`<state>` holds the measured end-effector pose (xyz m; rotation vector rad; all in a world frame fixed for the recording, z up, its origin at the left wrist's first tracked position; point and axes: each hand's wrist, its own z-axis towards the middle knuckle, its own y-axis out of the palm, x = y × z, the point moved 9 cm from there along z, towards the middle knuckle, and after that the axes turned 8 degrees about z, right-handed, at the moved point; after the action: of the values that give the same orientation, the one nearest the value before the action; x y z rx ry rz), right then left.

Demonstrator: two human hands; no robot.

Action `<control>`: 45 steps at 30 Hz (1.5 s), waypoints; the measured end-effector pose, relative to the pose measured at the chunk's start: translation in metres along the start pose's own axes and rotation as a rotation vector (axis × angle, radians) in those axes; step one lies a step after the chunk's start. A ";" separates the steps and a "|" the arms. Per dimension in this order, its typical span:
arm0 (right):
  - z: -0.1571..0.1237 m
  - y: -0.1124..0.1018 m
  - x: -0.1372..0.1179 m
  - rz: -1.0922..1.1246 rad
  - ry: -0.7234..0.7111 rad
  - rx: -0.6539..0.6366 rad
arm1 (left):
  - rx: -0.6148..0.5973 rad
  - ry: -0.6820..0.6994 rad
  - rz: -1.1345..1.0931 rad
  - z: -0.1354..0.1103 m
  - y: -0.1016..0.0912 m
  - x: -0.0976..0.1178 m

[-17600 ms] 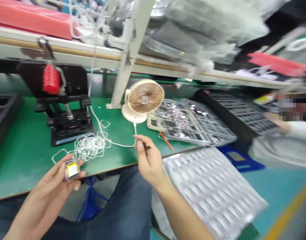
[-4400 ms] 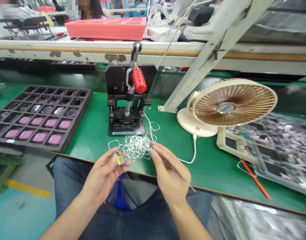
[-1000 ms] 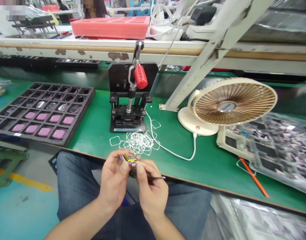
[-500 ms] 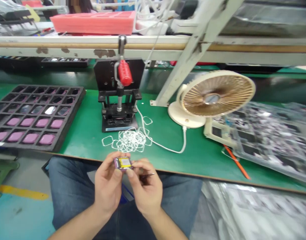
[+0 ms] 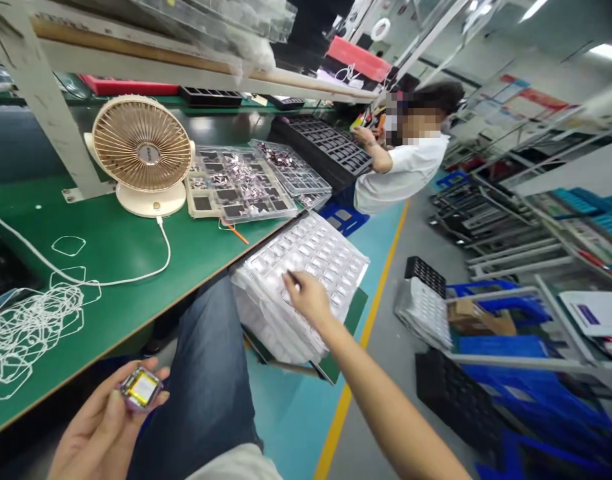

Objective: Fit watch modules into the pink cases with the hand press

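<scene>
So, left hand (image 5: 103, 427) pinching small yellow-topped part (image 5: 140, 389) just off counter (image 5: 136, 267) edge. Right hand (image 5: 309, 297) fingers together, gripping thin tool, resting on clear tray stack (image 5: 306, 267) right of fan (image 5: 143, 150).

The left hand (image 5: 103, 430) is cut off by the bottom edge, its palm hidden behind the small yellow-faced part (image 5: 140, 389) it pinches. A thin dark tool in the right hand (image 5: 309, 299) is too small to name, perhaps tweezers. The tangle of white rings (image 5: 29, 330) runs off the left edge. The co-worker's face is blurred.
</scene>
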<state>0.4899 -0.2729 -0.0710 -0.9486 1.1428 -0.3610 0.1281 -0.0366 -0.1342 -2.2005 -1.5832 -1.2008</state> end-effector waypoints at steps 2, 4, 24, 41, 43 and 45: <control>0.031 -0.013 0.049 -0.117 0.112 -0.009 | -0.030 -0.008 0.017 0.001 0.011 -0.006; 0.052 -0.005 0.073 -0.195 0.156 -0.059 | -0.049 0.005 0.025 0.002 0.021 -0.009; 0.058 0.015 0.010 -0.248 0.109 0.083 | -0.095 0.071 -0.125 0.006 0.023 -0.011; -0.134 0.131 -0.260 0.770 -0.893 -0.323 | 0.062 0.454 -0.112 -0.013 -0.037 0.039; -0.137 0.135 -0.265 0.750 -0.926 -0.367 | 0.060 0.490 -0.113 -0.016 -0.043 0.044; -0.137 0.141 -0.269 0.711 -0.915 -0.402 | 0.056 0.525 -0.104 -0.018 -0.048 0.049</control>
<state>0.2282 -0.0698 -0.0324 -0.8300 0.6195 0.8396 0.0833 0.0087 -0.1028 -1.5980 -1.4882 -1.5755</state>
